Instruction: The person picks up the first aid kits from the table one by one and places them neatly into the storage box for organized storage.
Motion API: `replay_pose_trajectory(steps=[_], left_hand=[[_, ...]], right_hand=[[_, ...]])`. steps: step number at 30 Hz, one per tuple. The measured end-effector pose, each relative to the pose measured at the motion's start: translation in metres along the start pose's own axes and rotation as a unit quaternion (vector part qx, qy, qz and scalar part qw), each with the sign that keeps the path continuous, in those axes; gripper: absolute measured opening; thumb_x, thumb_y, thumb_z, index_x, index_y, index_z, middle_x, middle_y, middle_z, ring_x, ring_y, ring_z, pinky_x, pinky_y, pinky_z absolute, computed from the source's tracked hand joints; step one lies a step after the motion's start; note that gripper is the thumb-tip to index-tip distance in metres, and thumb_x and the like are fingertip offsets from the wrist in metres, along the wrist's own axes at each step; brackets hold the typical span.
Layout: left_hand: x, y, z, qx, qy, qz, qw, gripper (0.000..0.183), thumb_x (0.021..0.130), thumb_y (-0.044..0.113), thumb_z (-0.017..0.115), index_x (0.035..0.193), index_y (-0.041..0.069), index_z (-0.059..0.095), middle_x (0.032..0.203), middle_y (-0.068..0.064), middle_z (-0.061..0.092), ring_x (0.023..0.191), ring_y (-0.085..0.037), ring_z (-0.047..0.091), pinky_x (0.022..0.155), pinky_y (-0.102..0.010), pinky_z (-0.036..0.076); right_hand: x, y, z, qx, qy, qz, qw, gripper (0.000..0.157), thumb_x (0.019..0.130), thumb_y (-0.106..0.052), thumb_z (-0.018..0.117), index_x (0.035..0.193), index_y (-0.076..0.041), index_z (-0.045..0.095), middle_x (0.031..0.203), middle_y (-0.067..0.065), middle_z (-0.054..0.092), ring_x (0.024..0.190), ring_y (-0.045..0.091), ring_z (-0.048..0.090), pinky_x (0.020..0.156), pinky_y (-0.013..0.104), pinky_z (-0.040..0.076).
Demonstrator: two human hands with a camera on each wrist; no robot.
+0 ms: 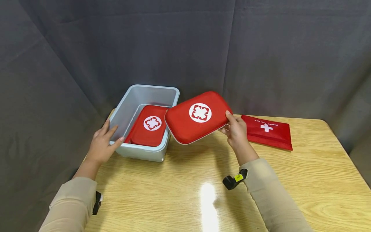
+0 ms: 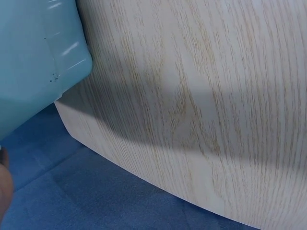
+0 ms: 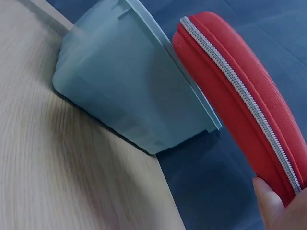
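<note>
A red zippered first aid case (image 1: 179, 124) with a white round emblem is held in the air by my right hand (image 1: 238, 130), which pinches its right end, thumb on top. The case's left end is beside the right rim of a grey-blue plastic bin (image 1: 139, 153). In the right wrist view the case's zipper side (image 3: 240, 91) faces the camera. A second red case (image 1: 142, 135) with the same emblem lies inside the bin. My left hand (image 1: 101, 145) rests on the bin's left front rim with fingers spread; only a fingertip appears in the left wrist view.
A flat red pouch (image 1: 275, 135) printed "FIRST AID KIT" lies on the wooden table (image 1: 179, 193), right of my right hand. Dark grey cloth (image 1: 191, 48) hangs behind the table and along its left side. The table's right edge is in view.
</note>
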State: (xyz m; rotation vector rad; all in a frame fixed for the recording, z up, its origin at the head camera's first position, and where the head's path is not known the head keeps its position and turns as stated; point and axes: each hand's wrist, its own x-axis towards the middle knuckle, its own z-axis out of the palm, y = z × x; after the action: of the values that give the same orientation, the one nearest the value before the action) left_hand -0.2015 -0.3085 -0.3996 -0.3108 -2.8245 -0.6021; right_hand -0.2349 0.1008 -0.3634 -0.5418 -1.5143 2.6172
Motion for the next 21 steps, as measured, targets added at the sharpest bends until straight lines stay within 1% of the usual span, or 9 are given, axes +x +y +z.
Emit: replay_pose_trajectory(steps=[3, 8, 16, 21], left_hand=[[0.0, 0.0, -0.001, 0.0, -0.004, -0.001, 1.0, 0.061, 0.086, 0.044, 0.044, 0.127, -0.001, 0.039, 0.139, -0.021, 0.014, 0.114, -0.048, 0.023, 0.086, -0.061, 0.021], [0.0, 0.0, -0.001, -0.002, -0.002, -0.002, 1.0, 0.061, 0.086, 0.044, 0.044, 0.128, -0.001, 0.038, 0.14, -0.021, 0.014, 0.115, -0.047, 0.022, 0.086, -0.061, 0.02], [-0.001, 0.0, -0.001, -0.004, 0.003, -0.003, 1.0, 0.061, 0.085, 0.043, 0.045, 0.127, -0.001, 0.039, 0.139, -0.021, 0.015, 0.114, -0.047, 0.023, 0.086, -0.06, 0.021], [-0.002, 0.001, -0.002, -0.006, -0.001, -0.006, 1.0, 0.061, 0.085, 0.043, 0.045, 0.128, 0.0, 0.038, 0.14, -0.019, 0.014, 0.115, -0.046, 0.022, 0.087, -0.06, 0.02]], right_hand=[[0.003, 0.0, 0.009, -0.013, 0.0, -0.007, 1.0, 0.019, 0.084, -0.017, 0.055, 0.087, -0.006, 0.039, 0.072, 0.006, 0.048, 0.05, 0.013, 0.057, 0.051, 0.028, 0.049], [0.005, 0.0, 0.022, -0.017, -0.002, -0.013, 1.0, 0.02, 0.084, -0.017, 0.055, 0.087, -0.006, 0.039, 0.072, 0.007, 0.047, 0.048, 0.013, 0.056, 0.05, 0.028, 0.049], [0.006, 0.004, 0.033, -0.009, -0.003, -0.017, 1.0, 0.019, 0.083, -0.016, 0.056, 0.085, -0.006, 0.039, 0.072, 0.007, 0.047, 0.046, 0.013, 0.056, 0.048, 0.028, 0.049], [0.007, 0.006, 0.041, -0.022, -0.005, -0.019, 1.0, 0.02, 0.083, -0.017, 0.056, 0.086, -0.006, 0.04, 0.074, 0.008, 0.046, 0.047, 0.012, 0.055, 0.049, 0.027, 0.049]])
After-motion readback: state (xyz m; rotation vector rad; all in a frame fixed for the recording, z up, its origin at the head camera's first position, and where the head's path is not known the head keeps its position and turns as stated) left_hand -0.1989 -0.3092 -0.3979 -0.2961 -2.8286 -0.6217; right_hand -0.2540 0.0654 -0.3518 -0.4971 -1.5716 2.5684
